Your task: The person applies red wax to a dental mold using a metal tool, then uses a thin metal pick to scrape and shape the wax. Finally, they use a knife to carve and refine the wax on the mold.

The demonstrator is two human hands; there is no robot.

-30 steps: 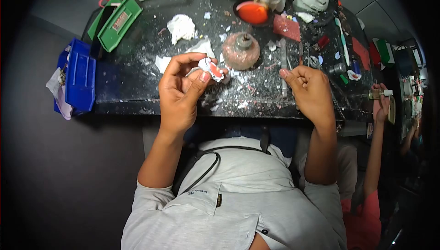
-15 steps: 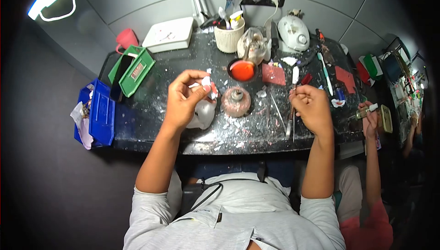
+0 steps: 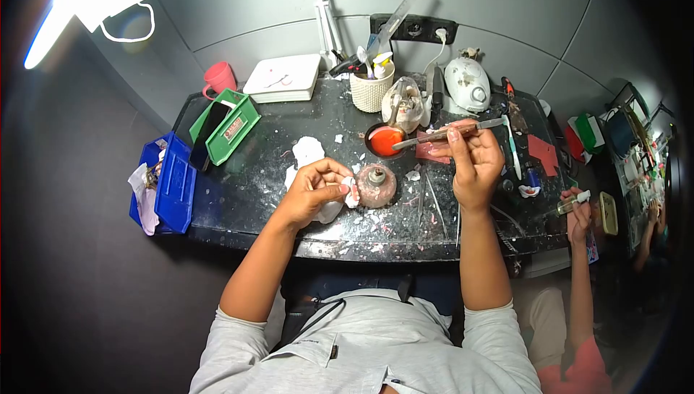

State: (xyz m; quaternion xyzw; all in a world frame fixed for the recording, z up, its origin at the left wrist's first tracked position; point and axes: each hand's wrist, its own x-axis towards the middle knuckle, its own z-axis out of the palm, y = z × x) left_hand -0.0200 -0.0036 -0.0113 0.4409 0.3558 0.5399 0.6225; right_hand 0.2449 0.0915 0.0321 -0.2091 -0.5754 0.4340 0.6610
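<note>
My left hand (image 3: 307, 197) pinches a small white plaster-like piece with pink on it (image 3: 352, 193), close beside a round glass burner (image 3: 377, 190). My right hand (image 3: 478, 168) is closed round the brown handle of a wax knife (image 3: 434, 136). The knife points left, and its blade tip overlaps the edge of a small dark pan of red-orange melted wax (image 3: 383, 139). Beneath the knife lies a pink wax sheet (image 3: 428, 151). White lumps (image 3: 309, 150) rest on the black table behind my left hand.
Green (image 3: 235, 130) and blue (image 3: 172, 195) bins stand at the left. A ribbed cup of tools (image 3: 372, 92) and a white machine (image 3: 466, 84) are at the back. A toothbrush (image 3: 515, 152) lies right of my right hand. At far right, another person's hand (image 3: 578, 220) holds a small bottle (image 3: 573, 202).
My right hand has lifted the wax knife off the right side of the table and brought its tip to the pan. My left hand has lowered toward the burner with the piece.
</note>
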